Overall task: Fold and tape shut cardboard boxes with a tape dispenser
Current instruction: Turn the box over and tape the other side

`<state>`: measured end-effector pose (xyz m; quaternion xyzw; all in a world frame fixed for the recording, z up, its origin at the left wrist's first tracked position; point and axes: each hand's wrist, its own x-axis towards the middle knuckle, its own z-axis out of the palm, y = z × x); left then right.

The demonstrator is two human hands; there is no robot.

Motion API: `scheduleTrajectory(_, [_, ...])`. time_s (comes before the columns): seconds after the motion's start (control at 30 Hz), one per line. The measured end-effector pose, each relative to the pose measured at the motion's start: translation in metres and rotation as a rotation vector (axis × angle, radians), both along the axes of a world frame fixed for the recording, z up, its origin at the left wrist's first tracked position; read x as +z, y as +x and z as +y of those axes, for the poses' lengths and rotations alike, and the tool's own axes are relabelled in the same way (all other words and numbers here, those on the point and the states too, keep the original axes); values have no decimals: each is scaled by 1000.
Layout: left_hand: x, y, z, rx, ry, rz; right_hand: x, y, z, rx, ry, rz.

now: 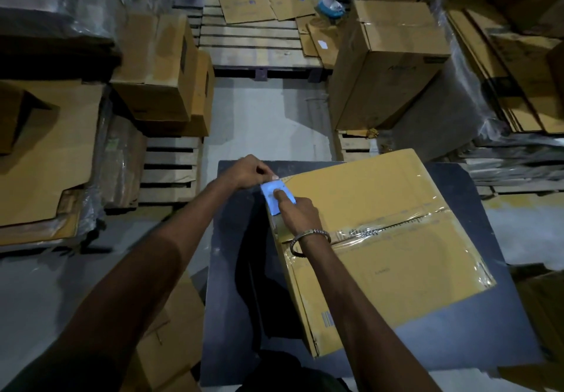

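pressing a pale blue label (277, 198) onto the near-left corner of the cardboard box (381, 239), the right hand (297, 213) bears down with a straight forefinger while its other fingers curl loosely and grasp nothing. the left hand (248, 173) pinches the label's far edge between thumb and fingertip. box lies flat on the dark table (457, 346), flaps folded shut, centre seam already covered by clear tape (396, 227) running across the top. no tape dispenser visible in this view; location cannot be told. a metal bracelet (308, 239) sits on the right wrist, over the tape's left end.

risks, as judged: label overhangs the box's left edge, so it may crease or lift if smoothed without wrapping it down the side. uneven pressure from a single finger could trap air or skew it. tape appears wrinkled near the seam, which may weaken the seal. stacked boxes (161, 71) and a wooden pallet (253, 37) stand well apart.
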<state>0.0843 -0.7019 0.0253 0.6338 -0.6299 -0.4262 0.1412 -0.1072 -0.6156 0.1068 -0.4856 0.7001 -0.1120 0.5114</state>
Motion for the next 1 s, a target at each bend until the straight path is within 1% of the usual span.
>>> scheduleTrajectory(0.03, [-1,-1,0,-11,-39,-74,3,0,2,18,-1,17])
scheduleTrajectory(0.1, [0,-3,6,11,-105,-157,7,-7,12,61,21,51])
scheduleTrajectory(0.2, [-3,-6,10,30,-142,-165,3,-34,38,88,72,67])
scheduleTrajectory(0.3, [1,-7,6,28,-72,-181,-1,-42,48,73,92,68])
scheduleTrajectory(0.37, [11,-14,4,-13,-30,-235,-2,-39,43,63,95,91])
scheduleTrajectory(0.43, [24,-28,1,-26,-62,-291,-3,-36,41,60,92,103])
scheduleTrajectory(0.47, [28,-37,0,4,-66,-260,-4,-35,41,59,91,109])
scheduleTrajectory(0.53, [28,-57,0,39,8,-175,-7,-35,41,56,101,114])
scheduleTrajectory(0.6, [15,-77,3,-4,61,-210,-6,-34,40,53,103,130])
scheduleTrajectory(0.63, [7,-83,6,-3,41,-264,-6,-33,39,56,105,132])
scheduleTrajectory(0.7, [-4,-90,12,62,-85,-365,-6,-34,37,50,110,130])
scheduleTrajectory(0.77, [-9,-93,13,111,-193,-416,-7,-35,37,50,111,141])
scheduleTrajectory(0.9, [-13,-93,9,130,-186,-495,-6,-41,60,110,94,217])
scheduleTrajectory(1.0, [-13,-93,8,134,-212,-500,-10,-57,87,131,139,248])
